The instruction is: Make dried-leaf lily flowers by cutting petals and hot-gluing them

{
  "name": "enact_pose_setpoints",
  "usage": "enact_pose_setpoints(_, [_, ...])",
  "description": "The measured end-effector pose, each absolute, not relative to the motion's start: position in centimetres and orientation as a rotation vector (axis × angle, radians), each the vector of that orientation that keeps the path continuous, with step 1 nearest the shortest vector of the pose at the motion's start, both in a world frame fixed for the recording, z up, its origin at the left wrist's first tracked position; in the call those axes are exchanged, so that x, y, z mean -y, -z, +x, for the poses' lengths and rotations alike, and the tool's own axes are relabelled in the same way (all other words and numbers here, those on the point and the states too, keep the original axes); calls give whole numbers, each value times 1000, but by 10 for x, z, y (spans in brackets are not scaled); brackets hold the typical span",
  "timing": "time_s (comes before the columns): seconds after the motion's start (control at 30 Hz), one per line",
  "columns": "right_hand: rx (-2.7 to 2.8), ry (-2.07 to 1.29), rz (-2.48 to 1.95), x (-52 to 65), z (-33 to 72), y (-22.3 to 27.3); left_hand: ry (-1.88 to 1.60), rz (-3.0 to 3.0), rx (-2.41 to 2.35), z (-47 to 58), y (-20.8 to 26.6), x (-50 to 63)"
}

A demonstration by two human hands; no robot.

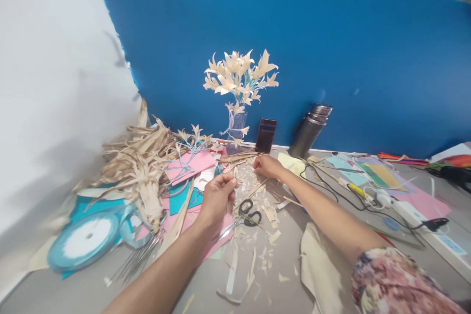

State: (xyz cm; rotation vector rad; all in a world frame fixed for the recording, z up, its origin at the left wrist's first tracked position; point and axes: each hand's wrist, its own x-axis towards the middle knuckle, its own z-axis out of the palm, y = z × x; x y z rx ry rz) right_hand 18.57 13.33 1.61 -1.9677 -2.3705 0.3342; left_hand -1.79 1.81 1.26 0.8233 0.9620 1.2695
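Note:
My left hand (218, 197) is held over the coloured paper, thumb and fingers pinched together. Whatever lies between those fingertips is too small to make out. Farther off, my right hand (268, 166) reaches down among the husk scraps (270, 213), its fingers curled together and their tips partly hidden. Just beyond it lie narrow dried husk strips (241, 158). A pair of black-handled scissors (250, 213) rests between my forearms, blades towards the left. Behind both hands, a clear vase (235, 127) holds cream husk flowers (239, 76) on light-blue stems.
Dried corn husks (136, 167) are heaped at left, near a blue ribbon spool (86, 238) and thin wires (138, 255). A phone (266, 135) and a steel flask (311, 130) lean by the blue wall. Cables and a power strip (430, 235) lie at right.

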Motion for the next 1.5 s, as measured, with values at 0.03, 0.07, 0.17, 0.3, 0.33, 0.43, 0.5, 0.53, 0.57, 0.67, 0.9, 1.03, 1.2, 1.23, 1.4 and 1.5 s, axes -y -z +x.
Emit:
enact_pose_setpoints(0.03, [2373,-343,-1951,-133,187,-15,-1274,824,-967,-18,-12,-18])
enact_pose_setpoints(0.07, [2374,-348,-1932,-132,188,-14,-1275,825,-971,-17,-12,-18])
enact_pose_setpoints(0.17, [2368,-353,-1885,-133,189,-11,-1268,823,-971,-18,-12,-19])
enact_pose_setpoints(0.3, [2355,-375,-1831,-135,194,-6,-1265,840,-958,-19,-10,-22])
enact_pose_setpoints(0.33, [2356,-389,-1817,-135,195,-6,-1264,840,-957,-19,-10,-23])
enact_pose_setpoints(0.43, [2359,-424,-1782,-134,201,-7,-1245,816,-942,-19,-6,-24])
enact_pose_setpoints(0.5, [2350,-415,-1781,-132,204,-8,-1235,792,-935,-18,-4,-24])
enact_pose_setpoints(0.53, [2340,-400,-1794,-131,205,-8,-1238,783,-936,-18,-3,-24])
enact_pose_setpoints(0.57, [2329,-383,-1816,-131,205,-7,-1243,778,-938,-17,-3,-23])
enact_pose_setpoints(0.67, [2292,-339,-1906,-131,203,-5,-1247,781,-935,-16,-4,-22])
enact_pose_setpoints(0.9, [2293,-310,-1940,-134,194,-3,-1227,779,-935,-17,-6,-22])
enact_pose_setpoints(1.03, [2284,-292,-1972,-135,194,-9,-1217,792,-944,-17,-4,-23])
enact_pose_setpoints(1.2, [2220,-254,-2041,-133,205,-17,-1231,780,-932,-17,-5,-23])
enact_pose_setpoints(1.23, [2228,-268,-2041,-131,207,-18,-1240,776,-934,-17,-5,-23])
enact_pose_setpoints(1.4, [2335,-425,-1958,-119,205,-17,-1239,767,-939,-15,-4,-23])
enact_pose_setpoints(1.5, [2325,-451,-1930,-117,203,-15,-1258,754,-939,-15,-3,-23])
